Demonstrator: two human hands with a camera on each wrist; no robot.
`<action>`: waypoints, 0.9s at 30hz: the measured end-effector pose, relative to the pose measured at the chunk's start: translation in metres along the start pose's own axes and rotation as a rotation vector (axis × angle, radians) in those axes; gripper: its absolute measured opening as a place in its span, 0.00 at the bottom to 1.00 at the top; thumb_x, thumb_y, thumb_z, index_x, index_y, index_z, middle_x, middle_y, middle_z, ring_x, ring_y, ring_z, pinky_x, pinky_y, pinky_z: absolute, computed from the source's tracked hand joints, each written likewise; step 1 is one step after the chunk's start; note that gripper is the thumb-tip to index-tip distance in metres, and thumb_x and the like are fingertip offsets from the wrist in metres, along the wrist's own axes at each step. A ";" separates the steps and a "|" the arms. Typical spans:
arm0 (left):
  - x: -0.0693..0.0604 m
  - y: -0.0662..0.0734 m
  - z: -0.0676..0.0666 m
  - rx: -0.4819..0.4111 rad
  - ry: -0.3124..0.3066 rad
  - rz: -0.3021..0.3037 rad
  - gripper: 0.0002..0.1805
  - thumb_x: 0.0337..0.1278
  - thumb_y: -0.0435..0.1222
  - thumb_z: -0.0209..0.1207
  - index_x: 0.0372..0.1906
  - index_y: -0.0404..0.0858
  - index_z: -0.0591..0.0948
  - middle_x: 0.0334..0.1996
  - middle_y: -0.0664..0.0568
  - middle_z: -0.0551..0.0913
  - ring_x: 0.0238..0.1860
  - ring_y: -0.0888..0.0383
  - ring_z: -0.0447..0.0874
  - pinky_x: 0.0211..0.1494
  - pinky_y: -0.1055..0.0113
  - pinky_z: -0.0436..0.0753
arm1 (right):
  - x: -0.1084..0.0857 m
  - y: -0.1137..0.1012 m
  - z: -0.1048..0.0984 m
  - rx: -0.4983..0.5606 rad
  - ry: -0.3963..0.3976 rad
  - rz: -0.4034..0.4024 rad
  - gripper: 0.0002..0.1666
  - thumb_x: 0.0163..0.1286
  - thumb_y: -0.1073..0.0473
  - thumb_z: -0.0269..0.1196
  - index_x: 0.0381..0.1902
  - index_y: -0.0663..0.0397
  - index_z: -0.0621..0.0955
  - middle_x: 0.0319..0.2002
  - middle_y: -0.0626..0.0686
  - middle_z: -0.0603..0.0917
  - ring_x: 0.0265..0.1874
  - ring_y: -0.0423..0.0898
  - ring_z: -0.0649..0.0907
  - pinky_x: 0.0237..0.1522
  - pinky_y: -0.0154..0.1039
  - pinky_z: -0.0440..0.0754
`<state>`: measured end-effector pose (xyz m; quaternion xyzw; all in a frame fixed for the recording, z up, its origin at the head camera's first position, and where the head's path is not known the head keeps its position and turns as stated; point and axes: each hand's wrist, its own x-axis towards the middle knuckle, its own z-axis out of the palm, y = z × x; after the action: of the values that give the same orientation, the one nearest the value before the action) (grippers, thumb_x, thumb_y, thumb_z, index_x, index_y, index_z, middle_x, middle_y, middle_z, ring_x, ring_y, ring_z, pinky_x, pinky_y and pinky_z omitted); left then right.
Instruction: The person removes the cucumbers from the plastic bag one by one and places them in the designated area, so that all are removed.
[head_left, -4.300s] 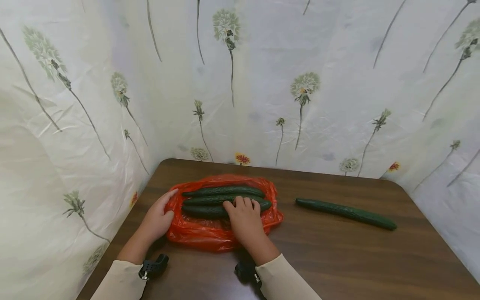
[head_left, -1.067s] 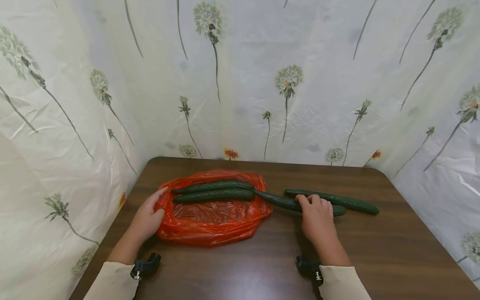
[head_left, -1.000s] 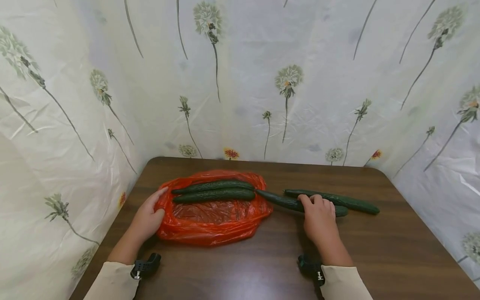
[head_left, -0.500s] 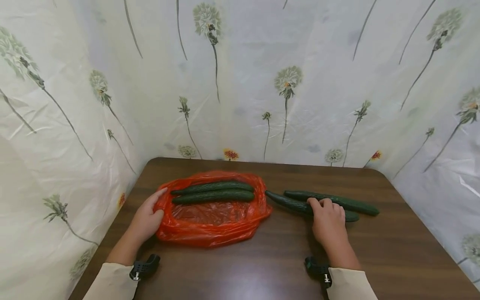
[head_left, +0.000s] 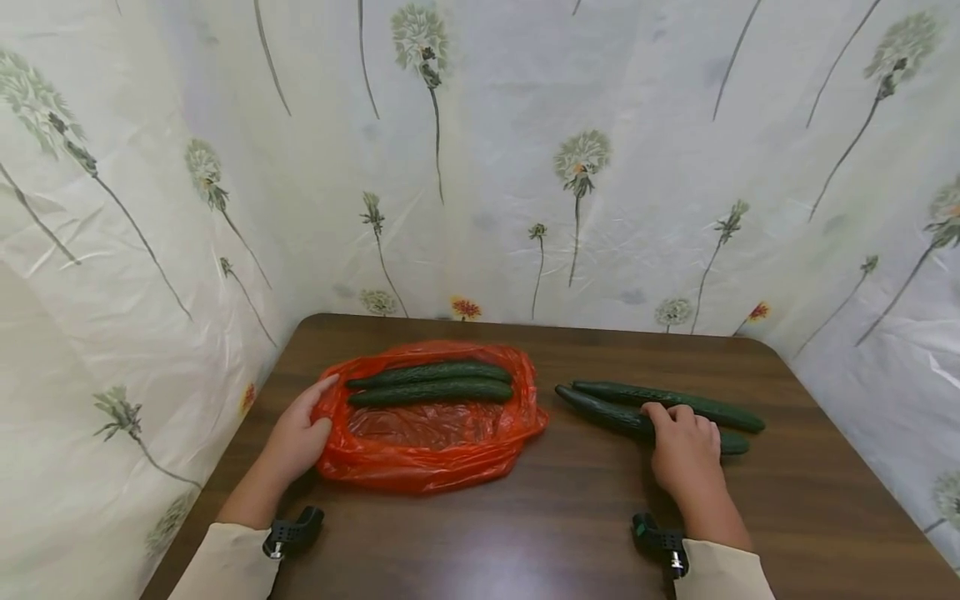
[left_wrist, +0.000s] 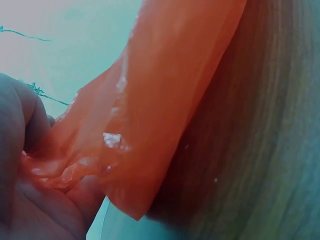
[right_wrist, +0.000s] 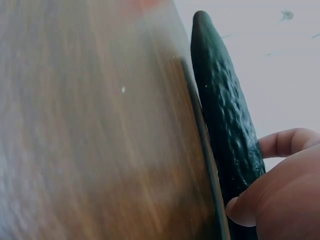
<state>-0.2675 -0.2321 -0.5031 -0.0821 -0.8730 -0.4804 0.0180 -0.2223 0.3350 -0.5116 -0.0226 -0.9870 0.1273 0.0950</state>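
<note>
Not a word, brand, number or sign to be read right now, neither from the head view nor from either wrist.
</note>
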 end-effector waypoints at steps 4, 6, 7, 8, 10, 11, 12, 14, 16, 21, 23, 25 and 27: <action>-0.001 0.000 0.000 -0.003 -0.010 -0.017 0.38 0.65 0.26 0.47 0.81 0.44 0.63 0.82 0.39 0.59 0.81 0.39 0.56 0.80 0.36 0.59 | -0.002 0.004 0.001 0.004 -0.038 0.009 0.36 0.68 0.77 0.58 0.72 0.52 0.71 0.62 0.75 0.69 0.57 0.76 0.67 0.68 0.78 0.53; -0.002 0.000 0.000 0.001 -0.014 -0.020 0.38 0.65 0.26 0.47 0.82 0.44 0.63 0.82 0.39 0.59 0.81 0.39 0.56 0.80 0.36 0.60 | -0.003 0.005 0.000 0.007 -0.048 0.012 0.36 0.68 0.77 0.58 0.72 0.52 0.71 0.62 0.75 0.69 0.57 0.76 0.66 0.68 0.78 0.53; -0.002 0.000 0.000 0.002 -0.015 -0.021 0.39 0.65 0.25 0.47 0.82 0.44 0.63 0.82 0.39 0.59 0.81 0.39 0.56 0.80 0.36 0.60 | -0.003 0.006 0.000 0.007 -0.048 0.012 0.35 0.68 0.77 0.58 0.71 0.52 0.71 0.62 0.75 0.69 0.57 0.76 0.66 0.68 0.78 0.53; -0.002 0.000 0.000 0.003 -0.016 -0.020 0.39 0.65 0.25 0.47 0.82 0.44 0.63 0.82 0.39 0.59 0.80 0.39 0.56 0.80 0.36 0.60 | -0.003 0.007 0.000 0.008 -0.049 0.014 0.35 0.68 0.77 0.58 0.71 0.52 0.71 0.62 0.74 0.69 0.57 0.76 0.66 0.69 0.78 0.52; -0.002 -0.001 0.000 0.008 -0.017 -0.021 0.39 0.65 0.25 0.47 0.82 0.44 0.63 0.82 0.39 0.59 0.80 0.39 0.57 0.79 0.36 0.61 | -0.004 0.009 -0.001 0.008 -0.048 0.020 0.35 0.68 0.77 0.58 0.71 0.51 0.71 0.62 0.75 0.69 0.58 0.77 0.66 0.69 0.78 0.51; -0.002 -0.001 0.000 0.008 -0.017 -0.020 0.39 0.65 0.25 0.47 0.82 0.44 0.63 0.82 0.39 0.59 0.80 0.39 0.57 0.79 0.37 0.61 | -0.004 0.010 -0.002 0.011 -0.047 0.025 0.36 0.68 0.77 0.58 0.71 0.51 0.71 0.63 0.75 0.69 0.59 0.77 0.65 0.70 0.78 0.51; -0.002 -0.002 0.000 0.005 -0.018 -0.018 0.39 0.65 0.25 0.47 0.82 0.44 0.63 0.82 0.39 0.59 0.80 0.40 0.57 0.79 0.37 0.62 | -0.005 0.011 -0.002 0.011 -0.046 0.029 0.36 0.67 0.78 0.58 0.71 0.51 0.71 0.63 0.75 0.68 0.59 0.77 0.65 0.70 0.79 0.50; -0.002 -0.002 0.000 0.003 -0.020 -0.016 0.39 0.65 0.25 0.47 0.82 0.44 0.63 0.82 0.39 0.59 0.80 0.40 0.57 0.79 0.37 0.62 | -0.006 0.014 -0.005 0.013 -0.050 0.040 0.37 0.67 0.78 0.58 0.71 0.51 0.71 0.63 0.76 0.68 0.60 0.78 0.64 0.71 0.80 0.48; -0.002 -0.003 0.000 0.000 -0.021 -0.013 0.39 0.65 0.25 0.47 0.82 0.43 0.63 0.82 0.39 0.58 0.80 0.40 0.57 0.79 0.38 0.62 | -0.006 0.017 -0.006 0.013 -0.054 0.052 0.37 0.67 0.78 0.59 0.72 0.52 0.70 0.64 0.76 0.67 0.60 0.79 0.63 0.71 0.80 0.47; -0.001 -0.001 0.000 0.002 -0.023 -0.010 0.39 0.65 0.25 0.47 0.82 0.42 0.62 0.82 0.38 0.58 0.81 0.39 0.56 0.79 0.36 0.60 | -0.003 0.025 -0.009 0.015 -0.047 0.067 0.38 0.65 0.79 0.60 0.72 0.52 0.70 0.65 0.77 0.67 0.63 0.80 0.61 0.73 0.80 0.43; -0.001 -0.001 0.001 0.006 -0.027 -0.019 0.38 0.66 0.27 0.47 0.82 0.43 0.62 0.82 0.39 0.58 0.81 0.38 0.55 0.79 0.35 0.60 | -0.002 0.028 -0.009 0.014 -0.033 0.064 0.38 0.64 0.79 0.60 0.71 0.53 0.71 0.64 0.76 0.67 0.63 0.80 0.62 0.73 0.80 0.42; -0.001 0.000 0.001 0.011 -0.033 -0.026 0.38 0.67 0.27 0.46 0.82 0.43 0.62 0.82 0.39 0.57 0.81 0.37 0.55 0.79 0.34 0.59 | 0.000 0.030 -0.009 0.009 -0.020 0.059 0.38 0.65 0.79 0.60 0.71 0.53 0.71 0.64 0.76 0.68 0.62 0.79 0.63 0.72 0.80 0.44; -0.001 0.000 0.001 0.013 -0.034 -0.033 0.38 0.67 0.28 0.46 0.82 0.43 0.62 0.82 0.39 0.57 0.81 0.37 0.55 0.79 0.34 0.59 | 0.002 0.032 -0.008 -0.001 -0.017 0.053 0.36 0.66 0.79 0.59 0.71 0.53 0.72 0.63 0.75 0.69 0.61 0.78 0.64 0.71 0.80 0.46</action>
<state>-0.2669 -0.2318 -0.5039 -0.0755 -0.8775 -0.4736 -0.0044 -0.2215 0.3684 -0.5116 -0.0479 -0.9869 0.1293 0.0832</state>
